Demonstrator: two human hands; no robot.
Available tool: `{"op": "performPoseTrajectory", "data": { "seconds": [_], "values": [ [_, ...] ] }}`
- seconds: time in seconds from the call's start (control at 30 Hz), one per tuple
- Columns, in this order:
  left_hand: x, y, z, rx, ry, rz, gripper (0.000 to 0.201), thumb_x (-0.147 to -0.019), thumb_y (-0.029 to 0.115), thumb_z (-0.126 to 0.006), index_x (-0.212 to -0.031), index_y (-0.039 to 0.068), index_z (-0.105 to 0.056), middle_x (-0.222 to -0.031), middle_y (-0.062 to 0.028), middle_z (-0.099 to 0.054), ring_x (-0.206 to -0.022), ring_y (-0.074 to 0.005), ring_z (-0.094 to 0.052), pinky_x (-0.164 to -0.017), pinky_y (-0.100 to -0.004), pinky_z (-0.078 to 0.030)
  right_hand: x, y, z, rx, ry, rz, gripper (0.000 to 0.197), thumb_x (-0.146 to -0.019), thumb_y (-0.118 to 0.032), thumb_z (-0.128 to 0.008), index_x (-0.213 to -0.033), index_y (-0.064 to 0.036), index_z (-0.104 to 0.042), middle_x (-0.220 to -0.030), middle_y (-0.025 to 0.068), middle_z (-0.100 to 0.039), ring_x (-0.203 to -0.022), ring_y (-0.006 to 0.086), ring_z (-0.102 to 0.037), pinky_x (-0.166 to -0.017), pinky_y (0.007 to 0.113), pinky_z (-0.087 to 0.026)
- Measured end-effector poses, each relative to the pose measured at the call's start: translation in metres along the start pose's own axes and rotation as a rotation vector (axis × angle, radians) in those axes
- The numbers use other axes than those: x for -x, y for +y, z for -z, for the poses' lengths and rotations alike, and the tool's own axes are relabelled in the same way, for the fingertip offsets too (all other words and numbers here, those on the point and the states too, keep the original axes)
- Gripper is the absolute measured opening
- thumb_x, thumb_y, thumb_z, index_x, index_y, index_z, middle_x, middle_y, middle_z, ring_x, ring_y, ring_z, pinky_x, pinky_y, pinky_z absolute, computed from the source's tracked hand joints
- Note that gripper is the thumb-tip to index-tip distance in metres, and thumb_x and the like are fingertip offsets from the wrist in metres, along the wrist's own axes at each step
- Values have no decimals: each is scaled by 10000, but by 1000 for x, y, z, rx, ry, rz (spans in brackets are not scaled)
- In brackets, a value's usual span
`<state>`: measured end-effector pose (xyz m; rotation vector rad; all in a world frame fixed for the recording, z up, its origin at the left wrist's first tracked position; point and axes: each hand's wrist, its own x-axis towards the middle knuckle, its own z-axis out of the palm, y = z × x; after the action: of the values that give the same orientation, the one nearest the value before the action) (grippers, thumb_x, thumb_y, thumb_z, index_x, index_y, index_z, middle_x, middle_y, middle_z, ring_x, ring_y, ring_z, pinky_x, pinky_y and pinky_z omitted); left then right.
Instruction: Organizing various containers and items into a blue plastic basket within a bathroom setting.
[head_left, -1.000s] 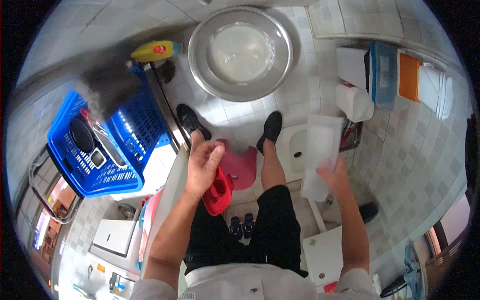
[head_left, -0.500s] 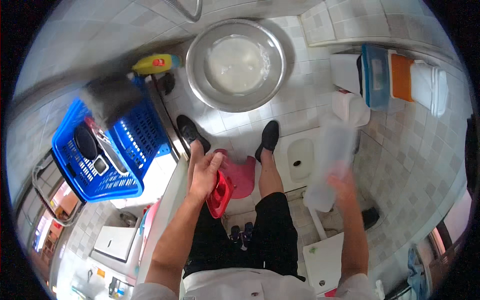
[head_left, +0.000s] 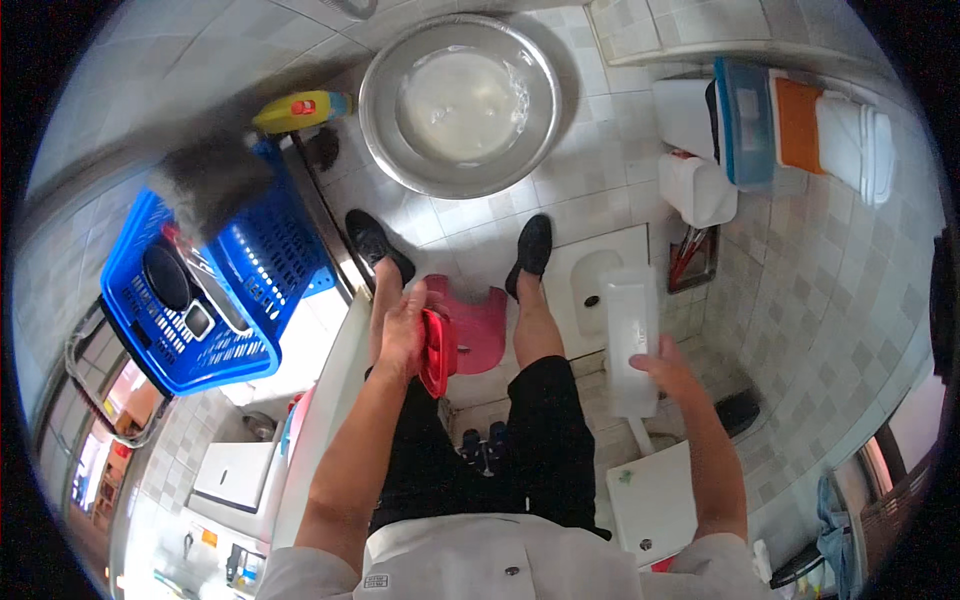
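My left hand (head_left: pixel 402 335) is closed on a red plastic piece (head_left: pixel 437 355), shaped like a lid or shallow box, seen nearly edge-on above the pink stool. In my right hand (head_left: pixel 668 368) is a long, translucent white plastic container (head_left: pixel 628 320), with the thumb lying across its face and the other fingers hidden behind it. The container stands lengthwise in view, over the edge of the squat toilet (head_left: pixel 600 285). A gap separates the two held things. Beyond my feet a wide metal basin (head_left: pixel 385 115) on the tiled floor contains cloudy, slightly foamy water.
A pink stool (head_left: pixel 478 335) sits between my legs. At left is a blue basket (head_left: pixel 275 250) with pans and utensils, near a yellow bottle (head_left: pixel 298 111). Along the right wall are a blue-edged container (head_left: pixel 745 125), an orange one (head_left: pixel 798 125) and a white tub (head_left: pixel 705 190).
My right hand has brought the translucent container leftward and straightened it. My left hand has turned the red piece more edge-on. The whole view has shifted slightly.
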<state>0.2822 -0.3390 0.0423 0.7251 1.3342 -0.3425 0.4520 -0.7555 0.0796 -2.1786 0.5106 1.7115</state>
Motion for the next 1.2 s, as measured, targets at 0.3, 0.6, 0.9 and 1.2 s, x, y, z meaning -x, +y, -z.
{"op": "performPoseTrajectory", "data": {
  "seconds": [0.3,0.6,0.9,1.2],
  "values": [
    [4,-9,13,344,23,2,591,-980,361,-549,-1509,307,-290,-960,-28,-591,-794,-163,-580,-686,-348,-531,47,-163,-25,279,202,914,1002,-594,-274,-884,-1392,-40,-325,-1281,182,-505,-1237,309,-486,-1051,433,-380],
    [14,-21,40,626,120,-5,505,-926,552,-538,-946,53,-615,-801,-66,-645,-689,-196,-639,-623,-351,-558,48,-256,-51,152,-51,1010,924,-576,-261,-896,-1336,-24,-426,-1318,162,-503,-1216,273,-509,-1017,398,-428],
    [17,-49,59,911,15,26,636,-808,685,-593,-966,69,-582,-829,-64,-631,-723,-199,-627,-647,-378,-552,55,-318,-98,609,101,1506,1013,-563,-197,-914,-1396,-15,-366,-1370,141,-457,-1256,242,-468,-1055,391,-392],
    [22,-30,91,1030,8,-11,600,-782,677,-637,-910,95,-563,-820,-47,-625,-714,-178,-618,-649,-371,-545,81,-368,-159,813,86,1443,869,-603,-175,-877,-1329,4,-436,-1251,139,-560,-1152,246,-550,-992,384,-443]
  ]
}}
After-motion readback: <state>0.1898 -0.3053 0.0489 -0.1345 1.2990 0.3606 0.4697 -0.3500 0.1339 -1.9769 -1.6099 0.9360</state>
